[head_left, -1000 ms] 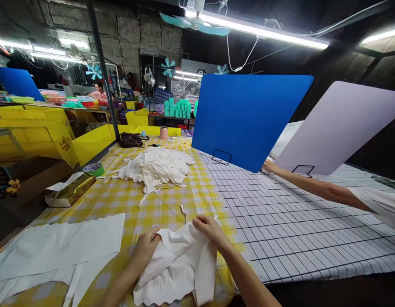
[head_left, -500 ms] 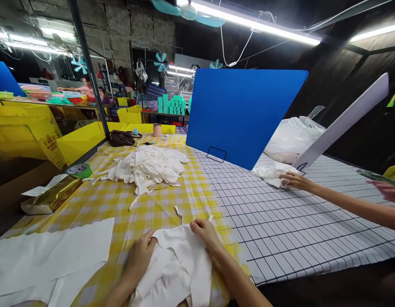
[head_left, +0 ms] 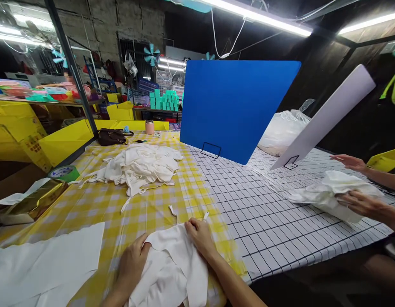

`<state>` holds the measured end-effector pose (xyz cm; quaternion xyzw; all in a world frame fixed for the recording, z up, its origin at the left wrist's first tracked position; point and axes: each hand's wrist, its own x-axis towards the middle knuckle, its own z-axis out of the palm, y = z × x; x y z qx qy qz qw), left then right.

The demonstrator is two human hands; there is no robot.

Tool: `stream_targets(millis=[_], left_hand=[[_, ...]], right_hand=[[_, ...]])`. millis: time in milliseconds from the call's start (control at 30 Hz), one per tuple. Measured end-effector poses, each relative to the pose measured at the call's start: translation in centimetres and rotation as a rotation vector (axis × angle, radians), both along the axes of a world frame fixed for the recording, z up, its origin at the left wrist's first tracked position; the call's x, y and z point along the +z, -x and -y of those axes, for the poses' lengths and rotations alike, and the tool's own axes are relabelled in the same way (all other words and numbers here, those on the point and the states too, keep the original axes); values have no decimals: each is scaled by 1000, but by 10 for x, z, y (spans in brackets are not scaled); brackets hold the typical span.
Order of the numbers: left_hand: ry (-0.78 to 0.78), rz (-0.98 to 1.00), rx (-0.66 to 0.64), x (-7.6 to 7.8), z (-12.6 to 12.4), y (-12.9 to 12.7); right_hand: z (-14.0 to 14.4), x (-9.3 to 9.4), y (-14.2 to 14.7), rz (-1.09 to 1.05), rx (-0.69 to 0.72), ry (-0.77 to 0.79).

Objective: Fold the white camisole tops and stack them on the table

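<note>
A white garment with thin straps (head_left: pixel 171 260) lies at the table's near edge, between my two hands. My left hand (head_left: pixel 132 260) is closed on its left edge, thumb on top of the cloth. With fingers bent, my right hand (head_left: pixel 199 236) grips the upper right edge. Two short strap ends stick out beyond the cloth; the garment's lower part runs out of view. Left of my hands lie flat white fabric pieces (head_left: pixel 56 260). Farther up is a heap of white garments (head_left: pixel 142 164) with loose straps.
A yellow checked cloth (head_left: pixel 159 196) covers my side; a white grid cloth (head_left: pixel 248 213) covers the right. A blue panel (head_left: pixel 235 111) and a white panel (head_left: pixel 325 115) stand there. At right, a co-worker's hand (head_left: pixel 357 202) is on white cloth (head_left: pixel 331 192). Tape roll (head_left: pixel 63 173) at left.
My hands keep their grip on the garment, hardly moved. The co-worker's hand has drawn white cloth from beside the panels toward the right front. The view has turned slightly right.
</note>
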<state>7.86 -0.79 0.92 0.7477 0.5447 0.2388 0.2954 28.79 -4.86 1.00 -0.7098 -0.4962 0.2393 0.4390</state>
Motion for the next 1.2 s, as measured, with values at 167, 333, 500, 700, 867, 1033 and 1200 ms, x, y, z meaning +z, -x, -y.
stream_targets(millis=[167, 333, 500, 700, 867, 1033, 1200], left_hand=[[66, 110, 43, 3, -3, 1], [294, 402, 106, 16, -5, 10], [305, 434, 80, 53, 6, 8], [0, 247, -55, 101, 24, 7], [-151, 196, 68, 116, 19, 37], [-334, 2, 205, 125, 14, 59], [-340, -255, 312, 126, 5, 69]], right_hand=[[0, -1, 0, 26, -4, -17], [7, 16, 3, 171, -45, -91], [27, 37, 45, 373, 357, -256], [34, 47, 88, 472, 396, -160], [34, 63, 70, 459, 362, -163], [44, 91, 49, 468, 293, -222], [56, 136, 37, 495, 88, -408]])
